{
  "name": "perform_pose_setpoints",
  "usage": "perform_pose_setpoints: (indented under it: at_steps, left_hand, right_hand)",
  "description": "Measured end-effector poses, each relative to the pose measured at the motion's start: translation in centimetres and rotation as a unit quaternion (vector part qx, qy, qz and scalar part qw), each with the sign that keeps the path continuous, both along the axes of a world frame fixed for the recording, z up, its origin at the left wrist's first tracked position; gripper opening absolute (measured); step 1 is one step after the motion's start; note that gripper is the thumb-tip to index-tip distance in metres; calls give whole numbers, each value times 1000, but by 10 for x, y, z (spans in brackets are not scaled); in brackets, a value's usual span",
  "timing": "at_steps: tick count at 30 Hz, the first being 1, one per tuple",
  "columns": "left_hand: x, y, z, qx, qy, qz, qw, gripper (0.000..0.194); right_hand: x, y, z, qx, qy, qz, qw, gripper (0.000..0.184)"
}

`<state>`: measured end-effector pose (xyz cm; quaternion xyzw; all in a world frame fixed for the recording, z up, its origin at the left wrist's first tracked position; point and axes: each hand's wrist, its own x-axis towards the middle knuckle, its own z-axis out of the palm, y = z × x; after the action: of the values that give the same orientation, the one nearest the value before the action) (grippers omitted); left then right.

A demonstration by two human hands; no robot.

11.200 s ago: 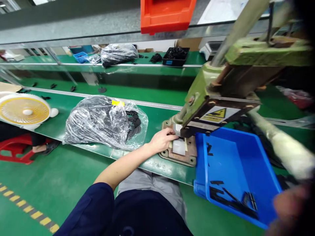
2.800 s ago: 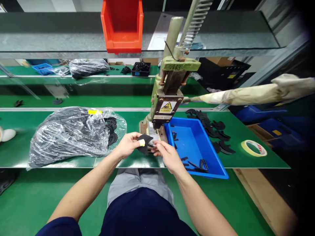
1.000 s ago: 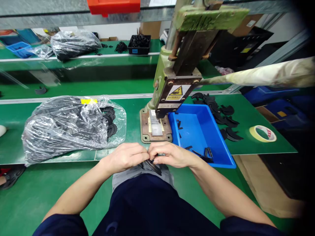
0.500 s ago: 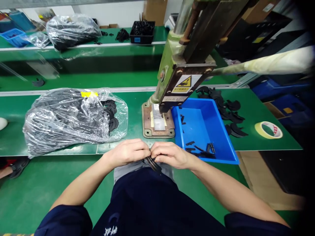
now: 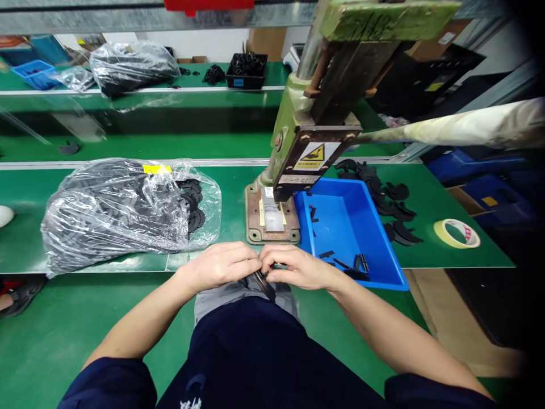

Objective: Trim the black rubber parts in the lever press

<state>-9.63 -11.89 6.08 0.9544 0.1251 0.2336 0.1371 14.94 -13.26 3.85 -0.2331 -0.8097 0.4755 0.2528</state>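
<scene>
Close to my lap, just off the bench's front edge, my left hand (image 5: 227,262) has its fingers closed on a curved black plastic part (image 5: 264,286). My right hand (image 5: 293,266) meets it from the other side, thumb and fingertips pinching at the same part's upper end. The fingertips of both hands nearly touch and hide most of that end; whether a smaller piece is between them I cannot make out. Directly beyond the hands stands a green hand press (image 5: 293,133), its base plate (image 5: 255,234) carrying a small metal block (image 5: 272,213).
Right of the press is a blue bin (image 5: 349,218) with several small black pieces. Curved black parts (image 5: 400,210) and a tape roll (image 5: 457,233) lie beyond it. A clear bag of black parts (image 5: 119,210) lies left. The press lever (image 5: 451,124) reaches out right.
The view has tilted up slightly, so the bench things sit lower and more of the press's top shows. Both hands keep hold of the curved part, with only small finger shifts.
</scene>
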Motion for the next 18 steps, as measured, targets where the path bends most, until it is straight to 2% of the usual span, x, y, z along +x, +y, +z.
perform_pose_setpoints:
  at_steps: [5,11,14,16,18]
  left_hand:
    - [-5,0,0,-33,-3,-33,999,22]
    - [-6,-3,-2,-183,-2,-38,982,19]
    - [-6,0,-6,-152,-26,-44,987,19]
    - [-8,6,-12,-97,-56,-27,993,21]
    - [-11,15,-19,-67,-97,22,993,22]
  right_hand:
    - [-6,-2,2,-16,22,40,999,14]
    - [-8,-9,-1,-33,47,62,996,12]
    - [-7,-4,0,-42,28,32,998,14]
    - [-4,2,3,-40,12,-26,999,16]
    - [3,5,8,-31,-2,-103,994,23]
